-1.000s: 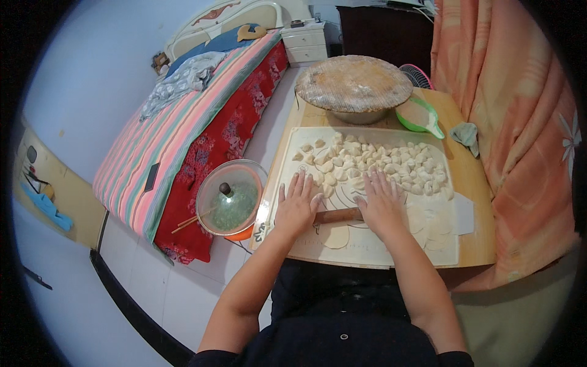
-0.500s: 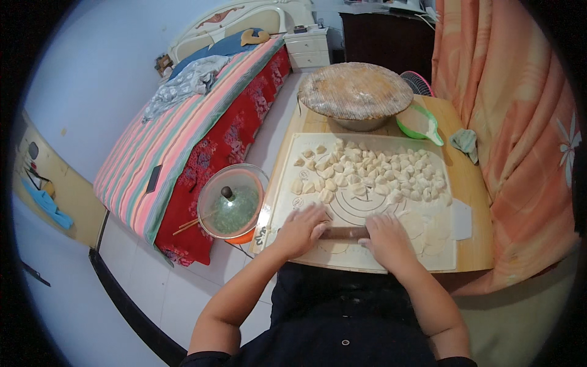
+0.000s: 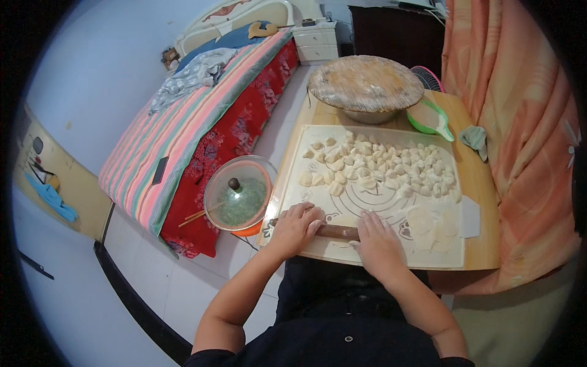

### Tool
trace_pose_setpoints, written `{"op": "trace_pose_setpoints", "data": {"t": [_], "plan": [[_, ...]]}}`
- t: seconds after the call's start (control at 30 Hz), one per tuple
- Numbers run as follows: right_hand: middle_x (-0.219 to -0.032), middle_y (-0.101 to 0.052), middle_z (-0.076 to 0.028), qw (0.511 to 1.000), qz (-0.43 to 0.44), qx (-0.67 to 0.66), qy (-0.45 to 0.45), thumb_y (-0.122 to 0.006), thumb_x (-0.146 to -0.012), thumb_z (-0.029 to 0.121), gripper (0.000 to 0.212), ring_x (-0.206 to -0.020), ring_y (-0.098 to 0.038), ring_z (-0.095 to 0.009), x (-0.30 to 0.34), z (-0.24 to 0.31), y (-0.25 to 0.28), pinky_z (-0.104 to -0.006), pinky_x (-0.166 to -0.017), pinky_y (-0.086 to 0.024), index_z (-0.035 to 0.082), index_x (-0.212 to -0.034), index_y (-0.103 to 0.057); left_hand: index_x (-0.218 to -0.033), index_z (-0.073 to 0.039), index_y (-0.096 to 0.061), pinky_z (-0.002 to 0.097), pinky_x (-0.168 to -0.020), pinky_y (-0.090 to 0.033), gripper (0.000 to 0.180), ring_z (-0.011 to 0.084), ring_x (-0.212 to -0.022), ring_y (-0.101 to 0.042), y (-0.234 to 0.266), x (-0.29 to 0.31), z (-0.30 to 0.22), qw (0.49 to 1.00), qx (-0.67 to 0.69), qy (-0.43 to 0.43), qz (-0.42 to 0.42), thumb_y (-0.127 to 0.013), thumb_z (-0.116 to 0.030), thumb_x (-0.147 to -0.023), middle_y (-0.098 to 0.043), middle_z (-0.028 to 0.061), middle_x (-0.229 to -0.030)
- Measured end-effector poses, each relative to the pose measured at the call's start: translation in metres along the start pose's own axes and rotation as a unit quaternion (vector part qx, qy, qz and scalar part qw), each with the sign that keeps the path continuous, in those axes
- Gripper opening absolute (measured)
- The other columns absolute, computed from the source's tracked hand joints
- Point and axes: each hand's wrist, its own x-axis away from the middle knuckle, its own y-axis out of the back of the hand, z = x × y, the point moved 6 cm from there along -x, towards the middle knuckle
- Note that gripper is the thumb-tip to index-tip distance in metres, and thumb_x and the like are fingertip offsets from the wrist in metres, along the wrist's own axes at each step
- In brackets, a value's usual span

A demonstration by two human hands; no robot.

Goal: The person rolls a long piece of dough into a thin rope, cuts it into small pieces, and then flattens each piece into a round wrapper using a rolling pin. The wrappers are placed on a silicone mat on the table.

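My left hand (image 3: 296, 227) and my right hand (image 3: 379, 246) hold a dark wooden rolling pin (image 3: 336, 232) near the front of a pale pastry mat (image 3: 422, 260). Both palms bear down on the pin, one toward each end, with the fingers reaching over it. Thin dough shows partly around the pin; my hands cover much of it. To the right of my right hand lie several flat, round dough wrappers (image 3: 433, 229), overlapping. Many folded dumplings (image 3: 397, 165) spread across the far half of the mat.
A large round lid of woven stalks (image 3: 367, 82) covers a metal pot at the table's back. Beside it sits a green-rimmed scoop (image 3: 431, 119) near a grey cloth (image 3: 474, 140). A white scraper (image 3: 469, 217) lies right. Left stands a glass-lidded bowl (image 3: 238, 199) with chopsticks (image 3: 192, 218).
The rolling pin and both hands have shifted slightly left relative to the mat, and more of the wrappers shows. The whole view has swung a little.
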Motion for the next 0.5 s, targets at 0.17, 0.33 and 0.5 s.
{"op": "trace_pose_setpoints", "data": {"t": [0.17,0.33,0.5], "plan": [[-0.119,-0.061,-0.013,0.997,0.056,-0.042,0.028,-0.057,-0.086,0.018,0.037,-0.114,-0.058,-0.027,0.023,0.014,-0.004,-0.039,-0.092,-0.046,0.002,-0.119,-0.055,-0.12,-0.01,-0.063,0.0444,-0.095,-0.046,0.032,0.033,-0.112,-0.056,-0.005,0.009,0.001,0.998,0.05,-0.036,0.021,-0.06,-0.024,-0.092,-0.059,0.0114,-0.118],[-0.112,-0.062,-0.009,0.994,0.067,-0.036,0.074,-0.057,-0.083,0.014,0.036,-0.102,-0.061,-0.022,0.023,0.023,0.021,-0.0353,-0.083,-0.046,0.003,-0.117,-0.057,-0.109,-0.002,-0.062,0.0389,-0.087,-0.05,0.033,0.0336,-0.101,-0.062,-0.023,-0.027,-0.017,0.981,0.113,0.074,0.141,-0.07,-0.018,-0.082,-0.063,0.0162,-0.108],[-0.112,-0.063,-0.008,0.996,0.031,-0.03,0.08,-0.057,-0.082,0.014,0.035,-0.102,-0.061,-0.022,0.05,0.001,0.052,-0.0365,-0.084,-0.045,0.004,-0.116,-0.06,-0.1,-0.005,-0.062,0.0424,-0.088,-0.049,0.031,0.0347,-0.103,-0.06,-0.034,-0.04,-0.014,0.947,0.12,0.173,0.241,-0.073,-0.022,-0.077,-0.064,0.0171,-0.096]]}}
